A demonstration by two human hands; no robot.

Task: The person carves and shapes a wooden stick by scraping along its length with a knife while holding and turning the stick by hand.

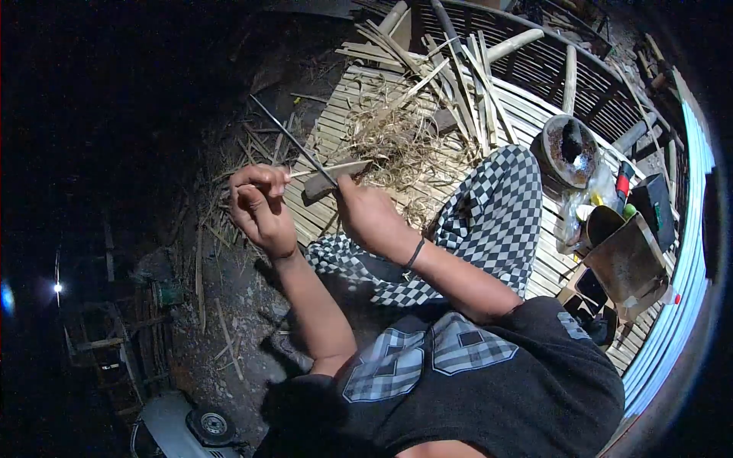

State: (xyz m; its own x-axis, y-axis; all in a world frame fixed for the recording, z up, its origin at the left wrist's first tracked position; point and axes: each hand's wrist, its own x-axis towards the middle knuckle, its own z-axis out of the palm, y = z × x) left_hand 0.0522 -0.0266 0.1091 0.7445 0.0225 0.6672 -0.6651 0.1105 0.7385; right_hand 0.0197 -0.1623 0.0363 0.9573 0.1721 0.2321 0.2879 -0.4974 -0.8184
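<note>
My left hand (263, 208) is closed, its fingers pinching one end of a thin pale bamboo strip (343, 166). My right hand (374, 217) wraps around the near end of a long, narrow knife (290, 139), whose blade points away to the upper left. The strip crosses the knife close to my right fist; whether they touch I cannot tell. Just below the crossing is a brown block (318, 188), partly covered by my right hand. Past both hands, a heap of curly shavings (393, 141) lies on the slatted bamboo platform (336, 107).
Split bamboo strips (477, 91) are piled at the platform's far side. To the right stand a round metal pot (569, 151), a red-and-black tool handle (624, 179) and an opened cardboard box (626, 267). My checkered trouser leg (496, 206) rests on the slats. Dark ground lies left.
</note>
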